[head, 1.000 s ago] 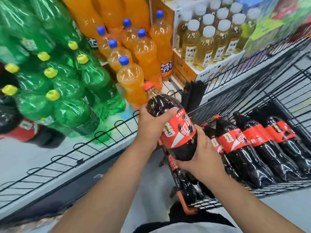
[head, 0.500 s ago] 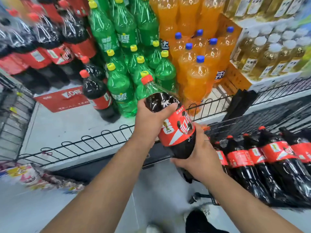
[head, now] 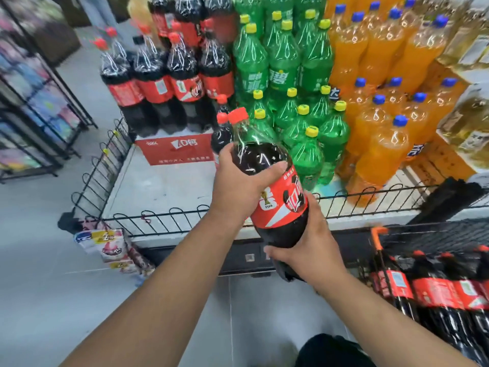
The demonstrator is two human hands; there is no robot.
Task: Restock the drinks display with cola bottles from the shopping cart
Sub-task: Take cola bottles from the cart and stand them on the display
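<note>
Cola bottle [head: 275, 197], red-capped and tilted, is held in mid-air over the display's black wire rail [head: 164, 215]; the left hand [head: 238, 186] grips its shoulder and the right hand [head: 309, 250] is curled under its base. Low on the right, the shopping cart [head: 449, 231] holds more cola bottles [head: 436, 295]. Beyond the rail is the bare display platform [head: 164, 186], then stacked cola [head: 169, 83], green bottles [head: 283, 64] and orange bottles [head: 383, 49].
</note>
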